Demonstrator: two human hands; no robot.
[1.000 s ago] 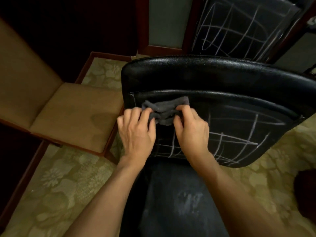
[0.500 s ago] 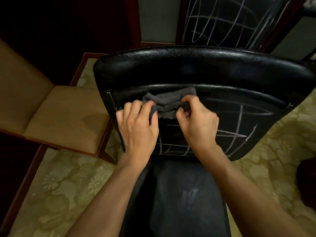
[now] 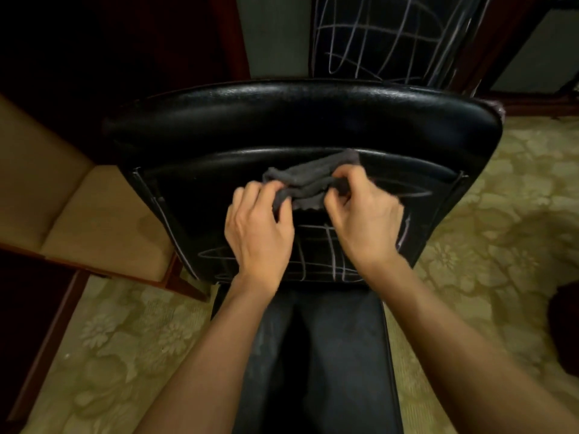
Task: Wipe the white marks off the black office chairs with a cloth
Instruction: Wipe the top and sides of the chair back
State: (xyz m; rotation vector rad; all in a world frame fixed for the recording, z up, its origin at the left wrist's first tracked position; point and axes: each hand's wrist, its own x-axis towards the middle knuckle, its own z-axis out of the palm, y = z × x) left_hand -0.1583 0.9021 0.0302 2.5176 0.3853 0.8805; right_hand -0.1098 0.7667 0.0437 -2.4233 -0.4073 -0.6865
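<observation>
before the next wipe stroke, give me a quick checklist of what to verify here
1. Left hand grips the grey cloth: ok.
2. Right hand grips the cloth: ok.
3. Cloth lying flat on the chair back: not ok, it is bunched between the hands.
4. White marks below the hands wiped: not ok, lines remain.
5. Second chair behind wiped: not ok, covered in scribbles.
6. Cloth damp: cannot tell.

Left grip (image 3: 258,227), right grip (image 3: 365,214): fingers curled, pinching; forearms bare.
</observation>
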